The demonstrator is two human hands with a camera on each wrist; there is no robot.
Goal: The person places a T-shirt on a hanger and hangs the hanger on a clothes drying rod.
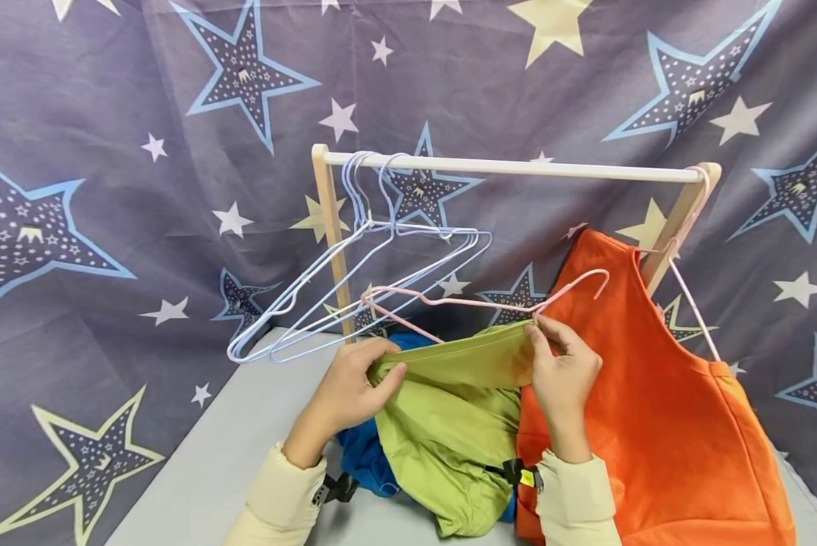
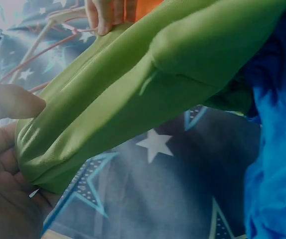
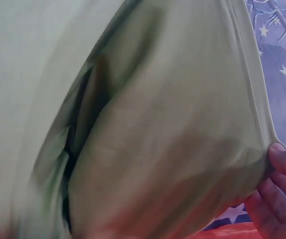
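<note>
A green garment (image 1: 449, 425) is stretched by its hemmed edge between two hands. My left hand (image 1: 354, 383) grips its left end, thumb on top, and the left wrist view shows the fingers curled under the green cloth (image 2: 103, 99). At the other end my right hand (image 1: 567, 371) pinches the corner between thumb and fingers; the right wrist view shows this pinch on the cloth (image 3: 183, 124) too. A pink hanger (image 1: 477, 302) lies just behind the green edge, its hook pointing right, its lower part hidden by the garment.
Several blue and white hangers (image 1: 381, 250) hang at the left of a white rail (image 1: 511, 167) with wooden posts. An orange garment (image 1: 661, 425) hangs at the right on another pink hanger (image 1: 688, 288). Blue cloth (image 1: 367, 455) lies behind the green garment on the grey table (image 1: 211, 455).
</note>
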